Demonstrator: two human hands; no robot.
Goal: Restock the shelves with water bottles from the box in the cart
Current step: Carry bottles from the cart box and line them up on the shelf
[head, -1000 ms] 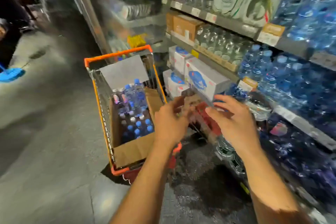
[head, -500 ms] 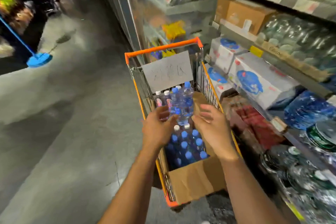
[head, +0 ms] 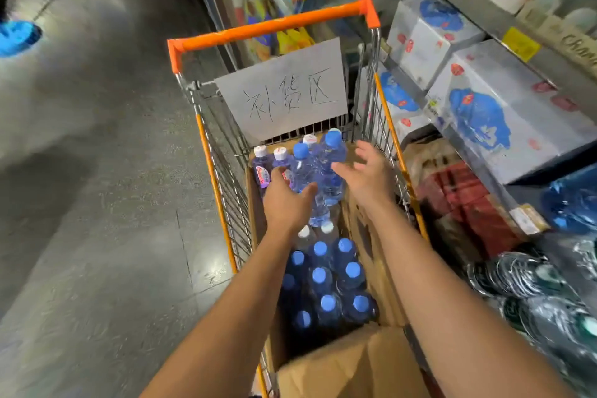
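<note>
Both forearms stretched forward over the cart (head: 206,152), palms turned inward toward each other. Left hand (head: 287,200) low over the far end of the box (head: 355,362), thumb up against a bottle (head: 303,168), fingers (head: 308,192) reaching under it; whether clamped on it or merely touching, cannot tell. Right hand (head: 365,174) spread, fingers apart and relaxed, gripping nothing, just beside the taller blue-capped bottle (head: 332,165) on its right side.

Around: wire cart with orange handle (head: 271,26), a paper sign (head: 284,90) with handwritten characters fixed to its far end. Cardboard box filling the basket, near flap folded toward the camera. Shelves (head: 484,3) to the right, stacked with white cartons (head: 504,113) printed blue, red packs (head: 462,197) lower down, shrink-wrapped bottles at bottom right. Grey floor (head: 97,203) to the left, a blue mop head (head: 16,35) at the far left edge. Cart's right wire wall close beside the right wrist.

Bottles: a raised cluster at the far end of the box, blue and white caps, lying between the two hands; more standing upright (head: 326,287), blue caps up, in the box under the forearms.
</note>
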